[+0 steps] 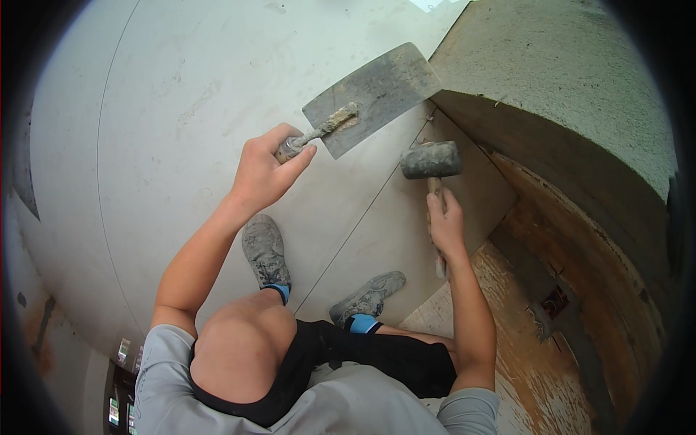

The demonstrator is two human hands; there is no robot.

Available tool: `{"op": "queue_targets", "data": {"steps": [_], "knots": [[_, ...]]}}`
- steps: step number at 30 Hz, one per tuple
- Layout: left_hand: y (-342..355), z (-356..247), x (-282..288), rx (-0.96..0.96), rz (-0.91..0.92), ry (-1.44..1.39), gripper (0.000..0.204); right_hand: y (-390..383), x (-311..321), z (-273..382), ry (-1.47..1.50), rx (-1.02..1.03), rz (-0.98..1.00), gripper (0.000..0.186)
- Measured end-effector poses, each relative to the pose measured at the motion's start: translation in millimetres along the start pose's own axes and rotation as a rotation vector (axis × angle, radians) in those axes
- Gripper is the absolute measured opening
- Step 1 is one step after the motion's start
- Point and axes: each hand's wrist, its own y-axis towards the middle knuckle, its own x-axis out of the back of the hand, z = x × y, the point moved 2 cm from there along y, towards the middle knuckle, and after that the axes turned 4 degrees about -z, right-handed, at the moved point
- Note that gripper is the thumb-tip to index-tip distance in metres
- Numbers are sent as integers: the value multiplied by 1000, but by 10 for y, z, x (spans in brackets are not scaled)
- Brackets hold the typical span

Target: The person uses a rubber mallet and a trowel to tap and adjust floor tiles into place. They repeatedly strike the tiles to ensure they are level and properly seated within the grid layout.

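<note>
— Left hand [262, 172]?
— Clenched round the trowel [373, 96] handle, blade out at two o'clock over the tile [145, 130].
— Right hand [446, 226]?
— Gripping the mallet [431, 160], head at twelve, just below the blade.

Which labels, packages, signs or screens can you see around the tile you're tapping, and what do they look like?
Red and black mark or sticker: lower right, on the bare floor strip by the wall; small, squarish.
Small labelled items: bottom left edge beside the grey sleeve; pale and green patches on dark, too small to tell more.
No screens or signs.
</note>
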Motion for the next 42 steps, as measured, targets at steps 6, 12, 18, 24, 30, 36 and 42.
{"op": "queue_targets", "data": {"steps": [6,12,18,24,30,36,42], "knots": [[7,-54,-146,1,-11,-27,19,101,-85,6,0,142,-215,30],[20,33,-143,-36,-23,26,25,15,52,-88,-72,36,-102,36],[15,28,-205,-6,-40,-28,26,131,43,196,-76,23,-1,32],[-32,-95,-228,127,16,-136,20,105,-66,97,190,-98,-61,31],[-67,-22,-265,141,0,-193,20,-59,-240,66,292,-169,24,31],[-78,-3,-364,178,16,-242,20,1,-377,148,399,-268,-206,21],[-53,-43,-369,191,-1,-226,19,52,-161,181,522,-156,-198,22]]}}
